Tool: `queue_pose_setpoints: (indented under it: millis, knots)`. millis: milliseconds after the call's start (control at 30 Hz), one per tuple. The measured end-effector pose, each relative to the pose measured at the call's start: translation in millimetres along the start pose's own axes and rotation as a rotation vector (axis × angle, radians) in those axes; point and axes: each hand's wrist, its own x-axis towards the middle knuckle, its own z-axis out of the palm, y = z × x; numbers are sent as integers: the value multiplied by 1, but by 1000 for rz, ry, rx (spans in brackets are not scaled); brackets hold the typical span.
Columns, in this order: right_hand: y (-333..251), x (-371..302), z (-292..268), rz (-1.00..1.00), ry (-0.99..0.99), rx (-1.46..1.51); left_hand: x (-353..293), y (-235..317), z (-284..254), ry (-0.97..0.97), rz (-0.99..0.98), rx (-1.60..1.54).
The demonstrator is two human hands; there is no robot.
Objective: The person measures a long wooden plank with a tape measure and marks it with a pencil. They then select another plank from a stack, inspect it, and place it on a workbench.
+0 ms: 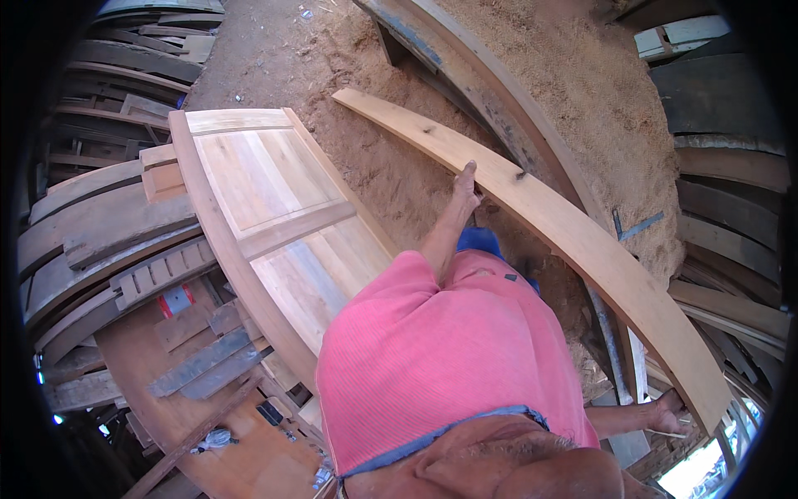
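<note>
A long, pale wooden plank (573, 218) with a few dark knots slants across my right side, from far centre to near right. Its far part rests in my left hand (468, 187), thumb up against the edge and the other fingers mostly hidden underneath. At the near end, my right hand (667, 413) grips the plank from below, with its fingertips partly covered. Left of me lies a panelled wooden door (283, 229) with a cross rail between its panels.
A heavy wooden bench beam (532, 116) runs beyond the plank, with a metal try square (640, 226) beside it on the sawdust (565, 50). Stacked boards (125, 200) fill the left side and more lumber (731, 208) the right. A brown board (241, 449) carries offcuts and small items.
</note>
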Motion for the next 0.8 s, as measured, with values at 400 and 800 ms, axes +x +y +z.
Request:
queue_pose_setpoints:
  millis: [400, 800]
  knots:
    - [41, 21, -9, 332, -153, 543, -27, 61, 9, -33, -111, -115]
    - [54, -8, -43, 298, 160, 531, 33, 106, 89, 72, -49, 706]
